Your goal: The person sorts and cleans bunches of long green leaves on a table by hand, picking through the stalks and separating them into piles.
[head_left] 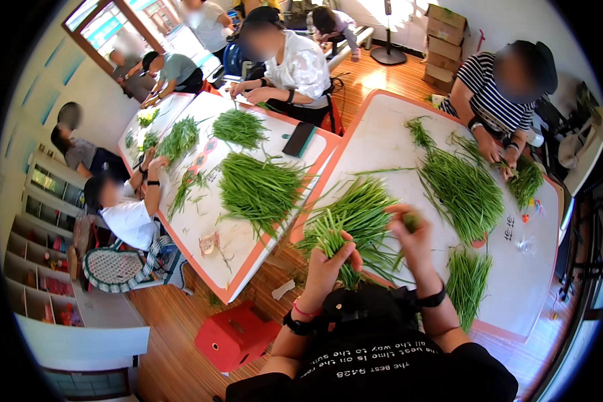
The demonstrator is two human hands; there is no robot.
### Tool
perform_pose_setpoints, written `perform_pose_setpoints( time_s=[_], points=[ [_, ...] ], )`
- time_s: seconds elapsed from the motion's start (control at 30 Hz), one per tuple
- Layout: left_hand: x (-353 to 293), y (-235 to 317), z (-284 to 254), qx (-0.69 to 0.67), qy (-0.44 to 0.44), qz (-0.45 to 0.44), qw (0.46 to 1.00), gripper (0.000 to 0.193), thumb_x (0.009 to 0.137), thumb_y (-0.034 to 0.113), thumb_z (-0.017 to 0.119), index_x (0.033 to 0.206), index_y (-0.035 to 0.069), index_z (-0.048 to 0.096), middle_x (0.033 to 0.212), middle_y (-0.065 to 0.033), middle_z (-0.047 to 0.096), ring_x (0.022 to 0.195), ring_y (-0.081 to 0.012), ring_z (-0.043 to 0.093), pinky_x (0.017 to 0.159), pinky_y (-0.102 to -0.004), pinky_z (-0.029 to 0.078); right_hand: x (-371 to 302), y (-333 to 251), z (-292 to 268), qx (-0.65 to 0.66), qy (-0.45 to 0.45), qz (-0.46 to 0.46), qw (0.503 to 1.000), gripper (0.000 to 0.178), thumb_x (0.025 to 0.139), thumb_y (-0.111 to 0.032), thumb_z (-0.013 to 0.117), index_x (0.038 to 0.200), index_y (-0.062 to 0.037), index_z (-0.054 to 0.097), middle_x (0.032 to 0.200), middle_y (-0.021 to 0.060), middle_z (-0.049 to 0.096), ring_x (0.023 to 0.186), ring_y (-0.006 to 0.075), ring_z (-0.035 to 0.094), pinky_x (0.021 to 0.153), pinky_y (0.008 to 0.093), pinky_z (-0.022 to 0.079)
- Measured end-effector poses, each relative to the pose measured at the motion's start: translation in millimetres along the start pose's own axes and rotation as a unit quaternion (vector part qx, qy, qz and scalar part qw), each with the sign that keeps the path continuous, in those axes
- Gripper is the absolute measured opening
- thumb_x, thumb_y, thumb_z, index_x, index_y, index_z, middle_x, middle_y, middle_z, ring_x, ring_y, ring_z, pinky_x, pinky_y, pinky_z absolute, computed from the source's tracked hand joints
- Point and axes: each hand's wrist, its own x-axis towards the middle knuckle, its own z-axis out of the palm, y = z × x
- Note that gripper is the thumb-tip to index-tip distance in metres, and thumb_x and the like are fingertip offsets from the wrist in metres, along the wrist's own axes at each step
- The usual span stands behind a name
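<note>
My left hand (328,268) is closed around a bunch of long green chives (329,236), held upright near my body at the table's front edge. My right hand (417,242) is raised a little to the right, its fingers curled. A bit of green shows at its fingers, too small to make out. Behind both hands a loose heap of chives (365,199) lies on the white table (388,120) with its pink border. Another large heap (462,187) lies farther right, and a smaller pile (468,281) sits beside my right forearm.
Across the table a person in a striped shirt (479,94) handles stalks. A second table (211,221) at left bears more green heaps and a dark flat case (299,139); several people work around it. A red stool (234,335) and a woven chair (124,268) stand on the floor.
</note>
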Motion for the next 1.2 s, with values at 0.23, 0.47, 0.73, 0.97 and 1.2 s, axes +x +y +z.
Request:
perform_pose_setpoints(
  time_s=[0.23,0.47,0.73,0.97,1.2],
  points=[
    [-3,-11,2,0.018,-0.078,-0.009,0.997,0.007,0.088,0.007,0.051,0.088,0.0,0.051,0.071,-0.007,0.06,0.064,-0.0131,0.058,0.059,-0.0237,0.047,-8,17,17,0.056,-0.057,0.061,0.995,0.005,0.083,-0.006,0.06,0.082,-0.0049,0.056,0.066,-0.006,0.045,0.058,-0.0007,0.036,0.049,0.0157,0.028],
    [2,-8,-1,0.007,0.051,0.041,0.998,0.017,0.092,0.011,0.046,0.093,-0.002,0.056,0.076,-0.0073,0.06,0.074,-0.0146,0.058,0.07,-0.0284,0.047,-2,6,-7,0.164,0.113,0.01,0.98,0.012,0.095,-0.018,0.038,0.094,-0.0098,0.046,0.072,0.0032,0.053,0.051,0.0027,0.036,0.042,0.0167,0.026],
    [3,-3,-14,0.022,0.093,0.068,0.993,0.019,0.092,0.012,0.047,0.096,-0.004,0.057,0.078,-0.0071,0.062,0.074,-0.0149,0.058,0.071,-0.0279,0.047,18,-4,-46,0.249,0.223,-0.125,0.934,0.015,0.095,-0.022,0.04,0.094,-0.0077,0.044,0.067,0.0019,0.042,0.058,0.0132,0.043,0.057,0.0302,0.04],
    [0,9,5,0.044,-0.054,-0.011,0.998,0.018,0.091,0.009,0.047,0.103,-0.003,0.053,0.077,-0.0075,0.061,0.07,-0.0138,0.058,0.066,-0.0257,0.047,0,21,15,-0.017,-0.119,0.007,0.993,0.012,0.083,-0.012,0.062,0.087,-0.0003,0.062,0.073,-0.0003,0.052,0.059,0.0039,0.046,0.053,0.019,0.036],
    [-2,-7,-2,0.047,0.002,-0.021,0.999,0.012,0.09,0.007,0.049,0.099,-0.001,0.049,0.079,-0.0092,0.061,0.071,-0.0144,0.058,0.067,-0.0271,0.048,-4,17,12,0.126,-0.139,0.09,0.978,0.005,0.082,-0.004,0.06,0.083,-0.0003,0.058,0.072,0.0007,0.05,0.054,0.0065,0.053,0.05,0.0216,0.041]
  ],
)
